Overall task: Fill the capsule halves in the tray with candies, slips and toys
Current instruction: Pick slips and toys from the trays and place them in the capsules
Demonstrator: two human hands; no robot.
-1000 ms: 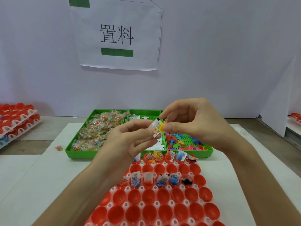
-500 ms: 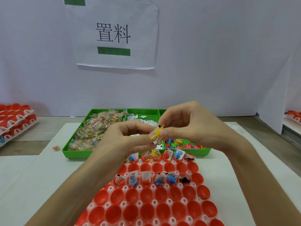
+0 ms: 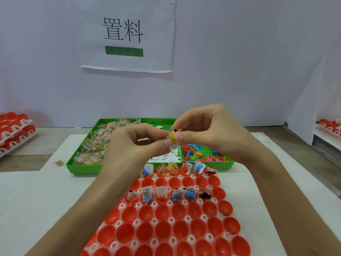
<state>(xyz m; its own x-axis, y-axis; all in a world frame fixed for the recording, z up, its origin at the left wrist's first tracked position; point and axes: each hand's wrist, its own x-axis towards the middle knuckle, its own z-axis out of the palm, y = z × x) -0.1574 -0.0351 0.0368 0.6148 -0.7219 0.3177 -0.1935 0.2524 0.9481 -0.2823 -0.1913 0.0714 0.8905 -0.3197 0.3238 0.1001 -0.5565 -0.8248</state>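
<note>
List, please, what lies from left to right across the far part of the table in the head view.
stacked red trays → loose candy packet → candies → slips → toys → more red trays

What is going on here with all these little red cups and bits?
A person is packing small prizes into red capsule halves set in a white tray. Right now the left hand and right hand together pinch a yellow toy and a paper slip above the tray. Some far cups already hold slips and toys; the nearer rows are empty. Behind sits a green bin of wrapped candies, slips and loose toys.
</note>
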